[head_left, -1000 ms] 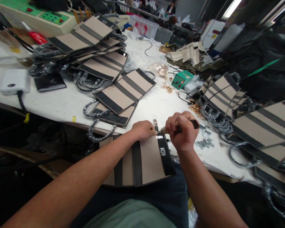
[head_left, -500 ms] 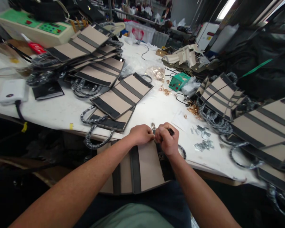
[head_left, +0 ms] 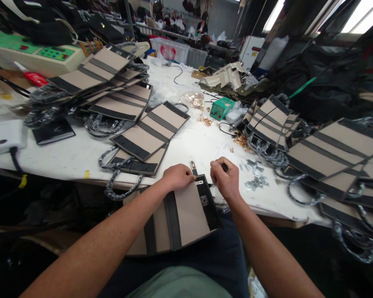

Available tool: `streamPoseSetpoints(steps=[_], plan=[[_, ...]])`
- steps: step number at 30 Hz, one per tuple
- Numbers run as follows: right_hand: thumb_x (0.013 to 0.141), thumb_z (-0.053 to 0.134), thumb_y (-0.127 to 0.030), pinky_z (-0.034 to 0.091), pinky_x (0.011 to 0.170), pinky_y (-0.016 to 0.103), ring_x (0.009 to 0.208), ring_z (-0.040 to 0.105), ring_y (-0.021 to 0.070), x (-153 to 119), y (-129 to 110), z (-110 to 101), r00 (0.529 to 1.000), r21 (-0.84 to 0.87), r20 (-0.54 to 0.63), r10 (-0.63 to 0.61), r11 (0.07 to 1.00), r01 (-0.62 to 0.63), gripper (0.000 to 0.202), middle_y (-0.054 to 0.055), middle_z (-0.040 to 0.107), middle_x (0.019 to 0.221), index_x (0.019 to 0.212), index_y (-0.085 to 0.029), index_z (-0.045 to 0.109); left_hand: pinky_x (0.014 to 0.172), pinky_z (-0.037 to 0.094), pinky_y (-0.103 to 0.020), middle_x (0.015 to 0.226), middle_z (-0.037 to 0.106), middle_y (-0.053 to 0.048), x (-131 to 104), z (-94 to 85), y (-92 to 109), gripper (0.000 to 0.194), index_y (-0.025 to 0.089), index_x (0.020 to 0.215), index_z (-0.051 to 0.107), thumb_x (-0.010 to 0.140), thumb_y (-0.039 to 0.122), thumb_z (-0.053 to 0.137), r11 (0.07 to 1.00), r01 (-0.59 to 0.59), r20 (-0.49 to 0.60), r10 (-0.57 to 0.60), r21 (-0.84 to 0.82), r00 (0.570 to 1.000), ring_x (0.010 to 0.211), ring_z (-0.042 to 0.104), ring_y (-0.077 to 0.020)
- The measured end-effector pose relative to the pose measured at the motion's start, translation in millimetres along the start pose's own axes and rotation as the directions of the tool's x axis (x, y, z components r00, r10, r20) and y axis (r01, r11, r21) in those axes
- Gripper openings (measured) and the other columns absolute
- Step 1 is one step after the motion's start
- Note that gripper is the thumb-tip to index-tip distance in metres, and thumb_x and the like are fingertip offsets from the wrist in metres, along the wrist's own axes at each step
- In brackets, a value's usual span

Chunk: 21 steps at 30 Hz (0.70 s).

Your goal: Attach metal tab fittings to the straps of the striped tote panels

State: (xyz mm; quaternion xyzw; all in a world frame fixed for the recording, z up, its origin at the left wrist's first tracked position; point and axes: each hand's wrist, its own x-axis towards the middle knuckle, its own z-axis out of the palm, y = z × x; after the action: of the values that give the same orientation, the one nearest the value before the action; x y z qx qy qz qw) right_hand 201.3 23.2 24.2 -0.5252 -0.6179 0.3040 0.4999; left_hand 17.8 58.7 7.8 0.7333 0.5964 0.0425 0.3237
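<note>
Head view: right hand (head_left: pixel 225 178), clenched on dark tool (head_left: pixel 225 167), swings clear of metal fitting (head_left: pixel 199 182), seemingly pausing work, as left hand (head_left: pixel 179 176) pinches bag panel (head_left: pixel 191 215).

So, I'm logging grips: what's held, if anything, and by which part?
Right hand: tool, by its dark handle. Left hand: at the panel's edge, grip unclear.
</note>
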Motion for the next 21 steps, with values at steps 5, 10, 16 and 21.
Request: streamPoseSetpoints(steps=[5, 10, 16, 21], plan=[[0.087, 0.069, -0.05, 0.045, 0.069, 0.03, 0.073, 0.06, 0.0189, 15.0, 20.0, -12.1, 0.989, -0.648, 0.143, 0.034, 0.758, 0.068, 0.028, 0.002, 0.067, 0.078, 0.081, -0.022, 0.068, 0.059, 0.038, -0.029, 0.086, 0.077, -0.002, -2.6, 2.0, 2.9, 0.033, 0.027, 0.082, 0.078, 0.083, 0.053, 0.058, 0.999, -0.021, -0.027, 0.022, 0.05, 0.999, 0.077, 0.068, -0.0207], [0.087, 0.074, -0.045, 0.046, 0.101, 0.045, 0.121, 0.058, 0.0309, 5.0, 40.3, -17.1, 0.972, -0.697, 0.181, -0.149, 0.678, 0.234, 0.05, 0.013, 0.065, 0.13, 0.132, -0.023, 0.065, 0.063, 0.041, -0.028, 0.095, 0.078, 0.0, -8.9, 7.1, 6.6, 0.03, 0.03, 0.092, 0.077, 0.087, 0.051, 0.056, 0.996, -0.024, -0.105, 0.033, 0.08, 0.994, 0.084, 0.069, -0.0209], [0.094, 0.067, -0.037, 0.049, 0.099, 0.042, 0.111, 0.065, 0.0258, -17.4, 52.3, -18.3, 0.915, -0.533, 0.362, -0.177, 0.766, 0.359, 0.026, 0.007, 0.073, 0.114, 0.116, -0.027, 0.076, 0.081, 0.049, -0.034, 0.106, 0.075, -0.004, -26.1, 15.7, 11.7, 0.029, 0.028, 0.111, 0.071, 0.09, 0.044, 0.059, 0.993, -0.03, -0.292, 0.062, 0.113, 0.954, 0.1, 0.068, -0.025], [0.091, 0.072, -0.039, 0.048, 0.098, 0.041, 0.112, 0.064, 0.0256, -15.3, 56.8, -15.9, 0.941, -0.524, 0.309, -0.14, 0.8, 0.292, 0.026, 0.006, 0.074, 0.116, 0.114, -0.028, 0.077, 0.106, 0.045, -0.044, 0.127, 0.066, -0.013, -83.8, 43.6, 18.0, 0.037, 0.021, 0.124, 0.065, 0.092, 0.041, 0.061, 0.889, -0.391, -0.512, 0.458, 0.24, 0.727, 0.122, 0.058, -0.0286]])
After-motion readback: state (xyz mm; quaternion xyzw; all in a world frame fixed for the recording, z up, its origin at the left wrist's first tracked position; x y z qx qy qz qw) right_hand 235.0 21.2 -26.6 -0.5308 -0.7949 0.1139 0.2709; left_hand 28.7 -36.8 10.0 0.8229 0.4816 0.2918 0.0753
